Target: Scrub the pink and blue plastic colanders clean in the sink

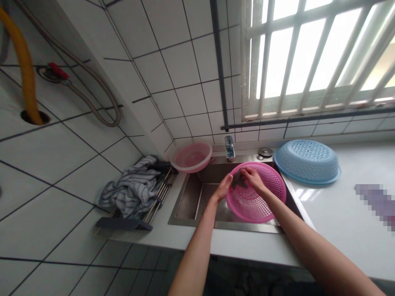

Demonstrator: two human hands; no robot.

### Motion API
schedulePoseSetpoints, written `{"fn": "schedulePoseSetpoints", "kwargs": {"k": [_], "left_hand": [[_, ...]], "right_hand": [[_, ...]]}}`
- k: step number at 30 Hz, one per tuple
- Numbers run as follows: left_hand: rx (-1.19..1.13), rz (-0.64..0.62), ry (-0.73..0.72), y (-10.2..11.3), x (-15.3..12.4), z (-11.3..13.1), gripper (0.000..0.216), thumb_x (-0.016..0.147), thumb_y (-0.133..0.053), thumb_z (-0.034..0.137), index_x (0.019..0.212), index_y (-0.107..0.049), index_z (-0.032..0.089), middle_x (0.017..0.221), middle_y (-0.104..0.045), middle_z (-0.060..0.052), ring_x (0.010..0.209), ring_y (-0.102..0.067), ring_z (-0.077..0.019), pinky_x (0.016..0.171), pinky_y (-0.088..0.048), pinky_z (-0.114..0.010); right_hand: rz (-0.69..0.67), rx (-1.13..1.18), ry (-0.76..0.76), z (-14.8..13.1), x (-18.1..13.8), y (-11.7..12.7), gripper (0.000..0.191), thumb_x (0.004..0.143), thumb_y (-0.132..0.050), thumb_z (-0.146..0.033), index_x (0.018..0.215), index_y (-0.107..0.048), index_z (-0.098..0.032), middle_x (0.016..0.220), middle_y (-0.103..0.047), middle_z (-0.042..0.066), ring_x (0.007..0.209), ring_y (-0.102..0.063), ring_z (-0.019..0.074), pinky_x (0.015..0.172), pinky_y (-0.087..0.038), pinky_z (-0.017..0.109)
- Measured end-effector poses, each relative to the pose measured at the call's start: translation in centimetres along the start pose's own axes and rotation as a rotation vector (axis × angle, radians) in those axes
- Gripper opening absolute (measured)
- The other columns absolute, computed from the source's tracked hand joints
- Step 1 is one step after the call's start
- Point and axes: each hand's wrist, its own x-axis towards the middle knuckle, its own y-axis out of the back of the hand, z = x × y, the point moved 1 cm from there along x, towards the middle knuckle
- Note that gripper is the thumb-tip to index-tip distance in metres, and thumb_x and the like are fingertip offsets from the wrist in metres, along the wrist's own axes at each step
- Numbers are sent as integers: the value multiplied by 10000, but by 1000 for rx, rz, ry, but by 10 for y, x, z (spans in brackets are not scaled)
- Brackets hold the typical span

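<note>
A pink plastic colander [254, 205] is tilted over the right part of the metal sink [197, 197], its perforated inside facing me. My left hand [223, 189] is closed on the colander's left rim, thumb uppermost. Inside the upper left of the colander, a dark grey-brown cloth [238, 181] lies against the wall. My right hand [253, 178] pinches this cloth between its fingers, reaching in from the right. The cloth's lower edge hangs loose; its exact kind is hard to make out.
Behind the sink stands a chrome faucet [229, 148], with a drain strainer [265, 153] to its right. A pink basin [193, 158] rests at the back left corner. An upturned blue basket [307, 160] lies right. A striped cloth [132, 189] covers a rack at left.
</note>
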Motion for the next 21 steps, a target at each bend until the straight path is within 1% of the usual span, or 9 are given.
{"fn": "schedulePoseSetpoints", "kwargs": {"k": [2,5,7,9,13,15,16,19,21], "left_hand": [[9,7,5,0,-1,1,824,870,-597,805,1392,-664,171,1517,-608,-145,1454,-508,-334,1288,-285,-495],[47,27,17,5,-5,2,812,877,-578,810,1351,-689,160,1479,-640,-147,1418,-542,-333,1282,-300,-490],[60,45,20,7,-5,2,833,870,-550,837,1319,-705,153,1446,-664,-151,1389,-567,-334,1273,-317,-486],[54,45,7,7,-5,2,847,860,-545,851,1311,-708,154,1446,-663,-151,1388,-568,-332,1266,-328,-474],[-9,1,-21,2,0,0,855,885,-539,828,1406,-644,158,1493,-626,-154,1411,-551,-325,1248,-351,-481],[-15,4,-25,0,1,-1,859,890,-529,828,1423,-628,162,1500,-620,-154,1419,-543,-323,1249,-343,-489],[-5,12,-31,0,1,-2,863,883,-531,836,1411,-638,162,1493,-625,-154,1416,-543,-324,1252,-336,-490],[47,15,-47,2,-1,-4,865,847,-545,865,1327,-692,159,1417,-675,-155,1369,-576,-330,1252,-331,-492],[68,20,-53,4,-2,-5,854,838,-546,872,1285,-712,164,1366,-702,-151,1329,-600,-331,1247,-336,-496]], "right_hand": [[-99,6,1,1,-4,-8,429,886,-627,-615,858,-682,-190,833,-702,49,709,-579,193,672,-488,304],[-384,17,22,1,-17,-33,423,893,-666,-585,929,-733,-169,895,-736,66,763,-620,202,710,-498,303],[-454,23,48,-1,-22,-40,420,901,-674,-574,949,-747,-163,909,-743,73,776,-626,206,718,-499,303],[-338,29,58,-4,-18,-34,424,901,-670,-582,938,-742,-167,890,-737,72,769,-624,210,710,-501,304],[59,78,42,-8,-3,0,450,914,-627,-631,916,-699,-186,850,-717,64,715,-596,203,669,-502,302],[98,78,39,-7,0,5,461,908,-629,-644,922,-695,-189,860,-717,67,719,-595,203,670,-504,301],[48,64,36,-5,-1,2,457,904,-636,-641,922,-699,-188,863,-720,68,725,-599,205,673,-505,302],[-271,15,47,3,-11,-20,409,902,-668,-588,909,-725,-183,872,-732,72,742,-623,213,695,-510,314],[-391,-13,75,8,-17,-33,380,900,-681,-559,905,-738,-183,865,-736,73,734,-626,212,699,-505,318]]}}
